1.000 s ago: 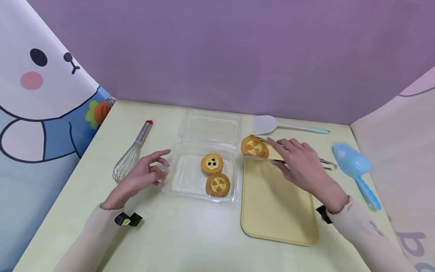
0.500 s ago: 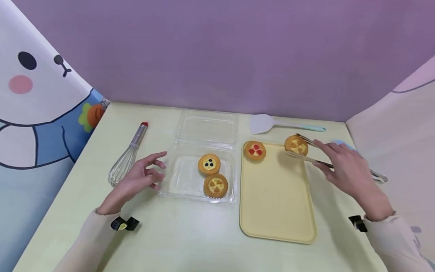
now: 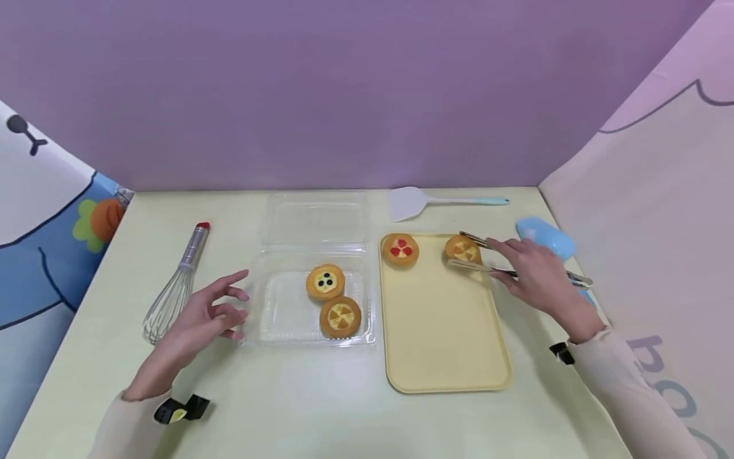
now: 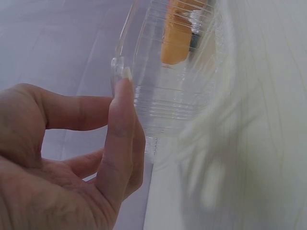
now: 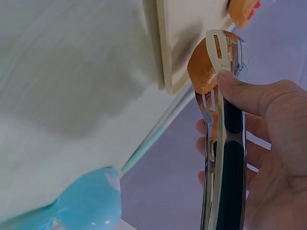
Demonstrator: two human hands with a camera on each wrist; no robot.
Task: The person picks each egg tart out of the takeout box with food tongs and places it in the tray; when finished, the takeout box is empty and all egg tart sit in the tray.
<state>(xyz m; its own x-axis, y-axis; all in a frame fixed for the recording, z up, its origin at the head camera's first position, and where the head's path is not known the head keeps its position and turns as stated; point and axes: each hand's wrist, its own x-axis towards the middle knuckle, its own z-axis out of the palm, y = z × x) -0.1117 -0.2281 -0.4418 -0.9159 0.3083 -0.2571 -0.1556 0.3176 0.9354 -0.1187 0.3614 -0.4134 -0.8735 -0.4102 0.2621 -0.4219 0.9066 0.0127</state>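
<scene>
Tongs of shiny metal (image 5: 232, 163), pinched in our right hand (image 3: 536, 273), clasp a round golden tart with yellow wedges (image 3: 463, 249) at the one o'clock corner of the beige rectangular tray (image 3: 444, 325). Our left hand (image 3: 197, 319), gripping nothing, curves loosely by the nine o'clock rim of the clear plastic box (image 3: 287, 306); contact we cannot judge. Uneven pressure could drop the tart over the tray's edge; swinging wide might knock the blue plastic scoop (image 3: 546, 237). We have room toward six o'clock.
</scene>
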